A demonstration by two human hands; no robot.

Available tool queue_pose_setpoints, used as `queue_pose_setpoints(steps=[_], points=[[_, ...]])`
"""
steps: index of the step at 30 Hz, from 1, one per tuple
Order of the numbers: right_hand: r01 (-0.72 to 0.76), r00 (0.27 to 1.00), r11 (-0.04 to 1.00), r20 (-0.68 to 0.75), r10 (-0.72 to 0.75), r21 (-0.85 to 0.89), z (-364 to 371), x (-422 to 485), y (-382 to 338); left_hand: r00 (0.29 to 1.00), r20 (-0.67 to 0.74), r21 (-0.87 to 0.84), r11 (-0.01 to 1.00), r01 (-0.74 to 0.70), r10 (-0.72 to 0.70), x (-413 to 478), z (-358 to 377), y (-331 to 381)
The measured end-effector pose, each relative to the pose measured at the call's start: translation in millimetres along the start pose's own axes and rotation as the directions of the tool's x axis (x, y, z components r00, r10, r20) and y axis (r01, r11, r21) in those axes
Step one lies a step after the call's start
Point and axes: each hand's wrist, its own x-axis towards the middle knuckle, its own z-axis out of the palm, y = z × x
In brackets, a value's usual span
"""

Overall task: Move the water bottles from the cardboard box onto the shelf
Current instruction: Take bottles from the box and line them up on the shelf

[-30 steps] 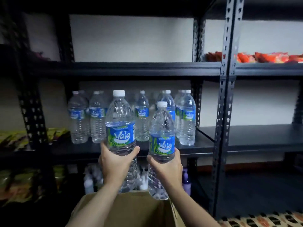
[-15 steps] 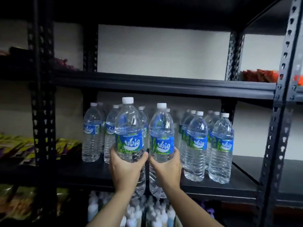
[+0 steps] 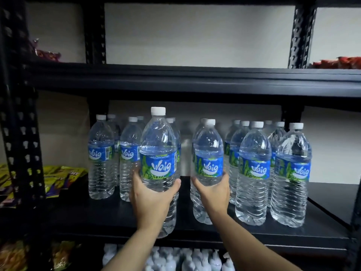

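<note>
- Left hand (image 3: 152, 200): fingers and thumb curled round the lower body of a water bottle (image 3: 158, 151), gripping just below its blue label. The bottle is upright, and its base overlaps the front edge of the shelf (image 3: 93, 218).
- Right hand (image 3: 213, 194): thumb and fingers wrapped round a second bottle (image 3: 209, 151), also under the label. This bottle is upright over the shelf, further in than the first. Whether its base touches the shelf cannot be told.
- Standing bottles (image 3: 254, 173): two groups on the shelf, one at its left and one at its right, with white caps and the same blue labels. The two held bottles are in front of the gap between the groups.
- Yellow packets (image 3: 62, 177): lying beyond the left end of the shelf, past the upright post.
- Upper board (image 3: 175, 79): directly above the shelf, with red packets (image 3: 336, 62) at its right end.
- White bottles (image 3: 195, 259): packed close together on the level below the shelf.
</note>
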Motion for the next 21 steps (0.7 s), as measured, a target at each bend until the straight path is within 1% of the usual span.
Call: queue_pose_setpoints(steps=[4,7,9,17,21], points=[[0.013,1.000,1.000,0.023,-0.013,0.021,1.9,-1.1,8.1,1.000,-0.007,0.006,1.000,-0.009,0.009,1.5,-0.6,-4.3],[0.058,0.995,0.998,0.077,-0.060,0.022,-1.0,-2.9,10.2,1.000,0.010,0.013,1.000,-0.010,0.010,1.7,-0.5,-3.8],[0.063,0.992,0.997,0.105,-0.067,0.044,-2.1,-2.6,11.3,1.000,0.016,0.018,1.000,-0.013,0.012,1.2,0.4,-2.8],[0.071,0.992,0.995,0.096,-0.077,0.066,6.2,1.0,17.6,1.000,-0.004,0.031,0.999,-0.018,0.019,-0.8,10.3,-5.5],[0.075,0.987,0.995,0.136,-0.083,0.063,4.2,-2.2,24.3,0.999,0.011,0.027,0.999,-0.033,0.033,-0.3,12.0,-6.2]])
